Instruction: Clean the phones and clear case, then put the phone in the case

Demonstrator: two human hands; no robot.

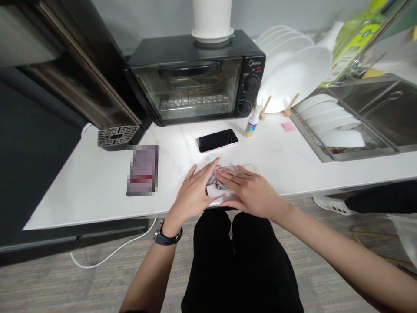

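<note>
A clear phone case (253,168) lies flat near the counter's front edge, largely covered by my hands. My left hand (196,188) grips its left end, thumb on the near side and fingers reaching along the far side. On top of the case is a crumpled grey-and-white cloth (215,189), and my right hand (246,189) presses it down with its fingertips. Just beyond them rests a phone (217,140) with a dark screen. A small white spray bottle (252,123) with a yellow-and-blue label stands to the phone's right.
A black toaster oven (195,87) stands at the back, a white pot (212,19) on top. Dishes (293,74) fill a rack beside the sink (391,104). On the left are a drink machine (119,135) and a blurred purple packet (143,167). A pink note (288,126) lies right; another person's shoe (332,204) shows below.
</note>
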